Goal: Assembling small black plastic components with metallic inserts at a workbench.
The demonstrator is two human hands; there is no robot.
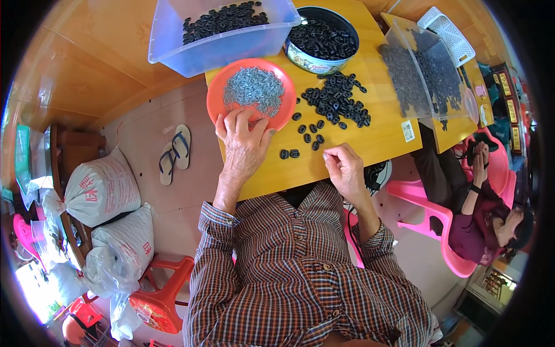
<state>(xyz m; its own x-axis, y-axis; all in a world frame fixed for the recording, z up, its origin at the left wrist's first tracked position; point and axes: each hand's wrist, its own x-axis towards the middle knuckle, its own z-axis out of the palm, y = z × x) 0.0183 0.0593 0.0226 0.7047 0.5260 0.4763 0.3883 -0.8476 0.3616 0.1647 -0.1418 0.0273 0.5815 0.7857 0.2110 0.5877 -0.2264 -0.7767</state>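
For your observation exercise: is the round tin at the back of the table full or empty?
Nearly full. The round tin stands upright with no lid on, and small black rings fill it almost to the rim.

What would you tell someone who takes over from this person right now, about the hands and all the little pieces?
Left hand: fingertips in the near edge of the orange plate of small grey metal pieces; whether it grips any I cannot tell.
Right hand: fingers pinched together at the table's near edge; anything held is too small to see.
Loose black rings lie beyond the hands, a few strays nearer.
More black rings fill the round tin and the clear tubs.
Done or left: cannot be judged from the piles alone.
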